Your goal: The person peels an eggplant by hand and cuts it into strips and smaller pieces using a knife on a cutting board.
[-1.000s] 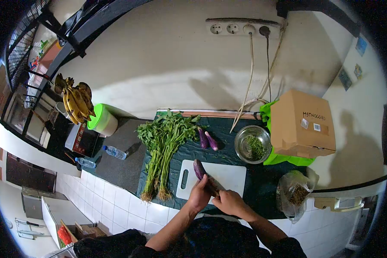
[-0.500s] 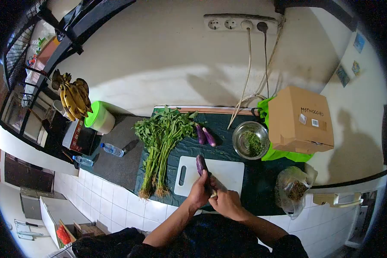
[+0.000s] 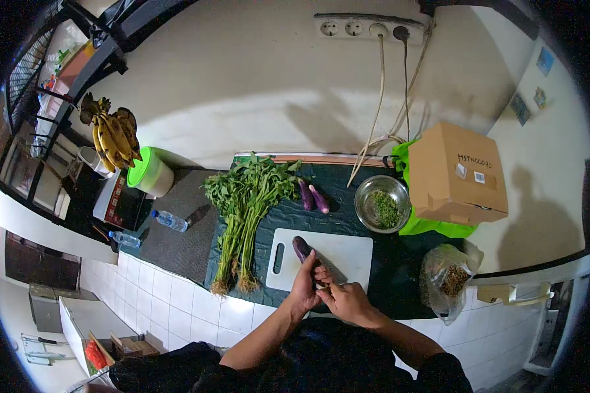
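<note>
My left hand (image 3: 306, 283) is wrapped round a dark purple eggplant (image 3: 300, 246), whose rounded end points up and away over the white cutting board (image 3: 359, 252). Close against its lower end is my right hand (image 3: 345, 302), fingers closed; what they hold is hidden, too small to make out. Two more eggplants (image 3: 320, 199) lie behind the board. Leafy greens with roots (image 3: 246, 223) are spread to the left. A steel bowl (image 3: 357, 204) with chopped green pieces stands at the back right.
A cardboard box (image 3: 459, 173) sits on a green bag at the right, with a clear plastic bag (image 3: 447, 281) in front. At the left are bottles (image 3: 170, 221), a green-lidded container (image 3: 152, 173) and hanging bananas (image 3: 115, 141). A dark green sheet covers the counter.
The view has shifted slightly. My right hand has turned a little at the eggplant's lower end, and the eggplant tilts more to the left. My left hand keeps its hold.
</note>
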`<action>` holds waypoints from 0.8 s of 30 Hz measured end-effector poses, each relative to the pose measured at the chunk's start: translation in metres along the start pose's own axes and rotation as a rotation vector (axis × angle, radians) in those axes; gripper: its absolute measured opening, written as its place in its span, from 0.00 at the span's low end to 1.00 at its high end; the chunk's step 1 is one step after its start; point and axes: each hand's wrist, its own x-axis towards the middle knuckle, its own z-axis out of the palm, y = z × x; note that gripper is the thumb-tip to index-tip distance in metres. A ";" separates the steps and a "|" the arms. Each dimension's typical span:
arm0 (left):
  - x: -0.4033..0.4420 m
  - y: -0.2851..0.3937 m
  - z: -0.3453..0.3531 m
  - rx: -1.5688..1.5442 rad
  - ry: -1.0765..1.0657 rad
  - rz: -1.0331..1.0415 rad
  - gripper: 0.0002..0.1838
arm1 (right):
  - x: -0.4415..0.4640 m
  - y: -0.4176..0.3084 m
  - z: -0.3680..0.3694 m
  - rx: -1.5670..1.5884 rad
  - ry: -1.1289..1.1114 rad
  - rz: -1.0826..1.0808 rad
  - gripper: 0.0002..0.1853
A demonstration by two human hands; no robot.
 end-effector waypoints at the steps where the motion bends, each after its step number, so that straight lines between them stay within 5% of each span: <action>1: -0.001 0.000 0.001 -0.038 -0.015 -0.006 0.21 | 0.000 -0.001 0.001 -0.004 -0.001 -0.002 0.19; 11: -0.005 -0.012 -0.012 -0.512 -0.233 -0.061 0.18 | 0.003 -0.007 -0.004 0.047 0.068 -0.145 0.15; 13: -0.018 -0.015 0.007 -0.039 0.099 0.252 0.19 | 0.000 -0.007 -0.001 0.034 0.015 -0.154 0.16; 16: -0.012 -0.017 0.018 0.073 0.356 0.479 0.21 | 0.003 -0.008 0.007 0.153 0.066 -0.060 0.18; 19: -0.012 -0.007 0.025 0.293 0.223 0.767 0.22 | 0.011 -0.018 0.010 0.258 0.092 0.141 0.19; 24: -0.022 0.003 0.041 0.370 0.207 0.886 0.21 | 0.022 -0.006 0.022 0.596 0.036 0.280 0.19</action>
